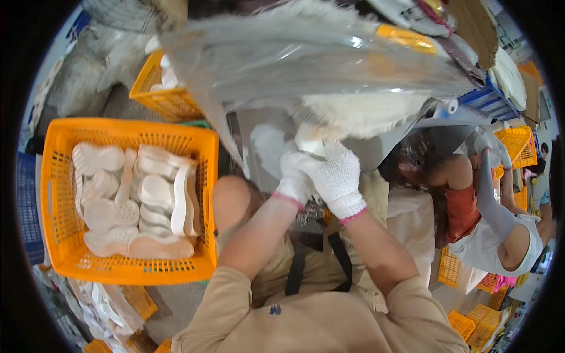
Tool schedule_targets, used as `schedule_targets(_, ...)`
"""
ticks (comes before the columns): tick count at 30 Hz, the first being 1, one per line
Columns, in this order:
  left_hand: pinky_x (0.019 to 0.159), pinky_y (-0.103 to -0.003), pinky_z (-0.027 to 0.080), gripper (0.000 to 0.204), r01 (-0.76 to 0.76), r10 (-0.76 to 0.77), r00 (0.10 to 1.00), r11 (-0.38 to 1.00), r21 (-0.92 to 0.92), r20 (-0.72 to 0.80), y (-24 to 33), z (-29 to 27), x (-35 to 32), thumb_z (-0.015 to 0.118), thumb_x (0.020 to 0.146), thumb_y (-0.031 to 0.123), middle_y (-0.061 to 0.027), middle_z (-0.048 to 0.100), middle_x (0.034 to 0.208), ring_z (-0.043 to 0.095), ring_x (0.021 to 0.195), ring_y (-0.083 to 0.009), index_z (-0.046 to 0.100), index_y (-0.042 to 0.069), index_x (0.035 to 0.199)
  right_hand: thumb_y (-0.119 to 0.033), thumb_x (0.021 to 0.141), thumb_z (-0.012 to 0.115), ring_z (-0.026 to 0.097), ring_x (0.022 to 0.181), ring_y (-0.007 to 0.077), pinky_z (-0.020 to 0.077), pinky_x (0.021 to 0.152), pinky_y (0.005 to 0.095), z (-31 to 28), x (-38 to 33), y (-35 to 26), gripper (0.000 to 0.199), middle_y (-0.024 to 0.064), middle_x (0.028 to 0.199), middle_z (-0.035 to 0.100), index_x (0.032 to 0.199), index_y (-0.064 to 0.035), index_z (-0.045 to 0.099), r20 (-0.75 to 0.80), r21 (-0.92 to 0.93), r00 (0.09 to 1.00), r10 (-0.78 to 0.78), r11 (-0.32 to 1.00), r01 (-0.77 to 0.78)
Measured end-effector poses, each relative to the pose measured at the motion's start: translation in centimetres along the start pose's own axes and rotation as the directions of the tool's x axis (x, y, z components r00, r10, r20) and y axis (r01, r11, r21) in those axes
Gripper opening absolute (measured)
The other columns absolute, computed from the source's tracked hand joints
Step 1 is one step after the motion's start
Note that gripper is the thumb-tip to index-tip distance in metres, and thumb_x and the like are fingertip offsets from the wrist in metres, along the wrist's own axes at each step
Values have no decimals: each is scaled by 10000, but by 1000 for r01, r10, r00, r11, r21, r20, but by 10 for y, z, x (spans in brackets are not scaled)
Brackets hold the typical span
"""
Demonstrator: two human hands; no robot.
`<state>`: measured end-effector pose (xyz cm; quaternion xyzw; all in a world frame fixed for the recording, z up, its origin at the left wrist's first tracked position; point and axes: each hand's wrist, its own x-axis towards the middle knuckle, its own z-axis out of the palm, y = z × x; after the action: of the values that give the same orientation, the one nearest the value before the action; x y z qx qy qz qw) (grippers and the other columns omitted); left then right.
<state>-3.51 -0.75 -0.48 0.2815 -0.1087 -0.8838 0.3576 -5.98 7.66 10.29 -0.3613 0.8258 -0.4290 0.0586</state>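
Both my hands wear white knitted gloves with pink cuffs and meet in front of me, below a plastic-draped hood point(282, 70). My left hand point(295, 176) and my right hand point(336, 175) are closed together around a pale shoe sole point(310, 141), which is mostly hidden by the gloves. Just beyond its far end is a shaggy cream fibre mass point(365, 115) under the hood, close to or touching the sole; I cannot tell which. At my left, an orange basket point(129, 273) holds several pale, foot-shaped soles point(112, 213), stacked and overlapping.
Another orange basket point(170, 103) with white pieces stands behind the first. On the right, a person in a white top point(491, 250) with a grey sleeve bends close by. A blue crate point(494, 100) and more orange baskets point(518, 147) lie farther right. Clear plastic bags point(88, 67) are heaped far left.
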Motion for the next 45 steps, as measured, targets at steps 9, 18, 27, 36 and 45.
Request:
schedule_targets(9,915,-439,587,454,-18,-35,981,964,266,191,1,-15,-3,446,1146,441,-127,707,1169,696,1045,-277,617,63,1329,-321,876,876,752,945,237,589,903,363,-48,2,-19,498,164,1039,782,1250,-38,707,575,438,804,153,772,-460)
schedule_targets(18,646,-504,604,415,303,-305,952,932,199,-20,38,37,23,461,1110,444,-152,712,964,704,750,-345,649,78,1173,-237,859,714,738,747,425,606,712,509,-34,21,-37,264,206,782,722,1040,-48,739,328,-254,944,27,965,60)
schedule_targets(27,1052,-398,566,447,269,-258,954,962,-55,152,2,23,-35,440,1157,413,-105,716,1302,687,1180,-244,649,51,1314,-81,959,711,751,991,195,618,861,354,-104,-137,71,373,122,1137,774,1310,41,680,573,665,645,506,174,-726)
schedule_targets(36,1018,-395,592,495,152,-209,969,924,351,132,4,22,5,518,1132,475,-128,714,1291,698,1168,-247,653,31,1303,-61,988,694,740,1032,195,612,917,348,-65,-51,27,353,116,1184,763,1321,51,668,355,700,863,360,509,-501)
schedule_targets(45,903,-445,561,257,-610,441,523,-404,682,729,163,-55,-98,712,1009,242,-195,709,1033,693,969,-386,719,27,1149,-238,1007,698,741,1066,296,587,956,406,-236,-221,189,458,195,1189,761,1322,92,662,-63,-110,929,366,922,-371)
